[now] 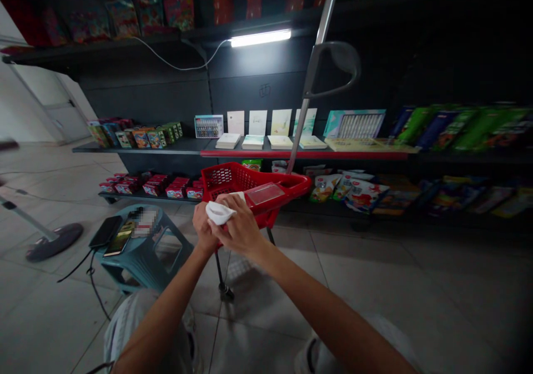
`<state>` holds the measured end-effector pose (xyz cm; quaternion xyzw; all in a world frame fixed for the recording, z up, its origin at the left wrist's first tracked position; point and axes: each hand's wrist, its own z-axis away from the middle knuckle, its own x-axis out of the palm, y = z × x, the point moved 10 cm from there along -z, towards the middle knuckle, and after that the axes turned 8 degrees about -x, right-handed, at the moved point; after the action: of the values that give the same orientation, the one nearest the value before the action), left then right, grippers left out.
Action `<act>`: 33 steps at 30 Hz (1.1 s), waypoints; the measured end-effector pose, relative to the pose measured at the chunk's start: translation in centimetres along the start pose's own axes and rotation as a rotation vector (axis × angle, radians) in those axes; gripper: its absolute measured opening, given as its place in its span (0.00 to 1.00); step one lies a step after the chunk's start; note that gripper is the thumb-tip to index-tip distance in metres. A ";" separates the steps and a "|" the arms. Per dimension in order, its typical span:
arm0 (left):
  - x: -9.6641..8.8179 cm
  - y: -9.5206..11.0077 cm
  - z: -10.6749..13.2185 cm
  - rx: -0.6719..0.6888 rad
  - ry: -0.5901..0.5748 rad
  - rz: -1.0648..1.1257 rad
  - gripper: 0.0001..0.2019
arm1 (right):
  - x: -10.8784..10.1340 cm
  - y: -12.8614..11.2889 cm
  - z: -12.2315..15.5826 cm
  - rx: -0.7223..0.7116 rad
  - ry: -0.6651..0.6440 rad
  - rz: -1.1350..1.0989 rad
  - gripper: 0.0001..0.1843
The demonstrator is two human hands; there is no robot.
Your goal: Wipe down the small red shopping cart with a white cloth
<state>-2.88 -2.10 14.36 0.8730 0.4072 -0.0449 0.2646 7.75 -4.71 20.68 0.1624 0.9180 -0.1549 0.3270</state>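
Two hands clasp crumpled white tissue near a perforated red plastic basket.

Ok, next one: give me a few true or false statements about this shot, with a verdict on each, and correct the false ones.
The right hand grips a white tissue, with the left hand right behind it. True.
The basket sits on a shelf. False: the red basket stands on the floor in front of the shelves.
A black phone lies on a teal stool. True.
The light above the shelf is off. False: the strip light is lit.
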 end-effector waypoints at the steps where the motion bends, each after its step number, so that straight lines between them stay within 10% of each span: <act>1: -0.6 0.1 -0.1 0.022 0.032 -0.003 0.17 | -0.2 0.0 0.2 -0.036 -0.012 -0.009 0.18; 8: -2.7 -0.5 -0.5 0.041 0.131 0.031 0.18 | -2.5 3.1 3.0 -0.216 -0.090 0.046 0.13; 20: -3.9 -2.5 -1.6 -0.026 0.099 0.195 0.21 | -10.4 17.4 6.0 0.144 -0.020 0.364 0.14; 33: -4.6 -3.2 -1.8 0.006 0.106 0.232 0.22 | -9.8 20.0 5.6 0.361 0.079 0.377 0.15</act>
<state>-8.51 -2.65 15.94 0.9162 0.3168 0.0311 0.2434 26.01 9.19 19.41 0.3921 0.8412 -0.2458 0.2797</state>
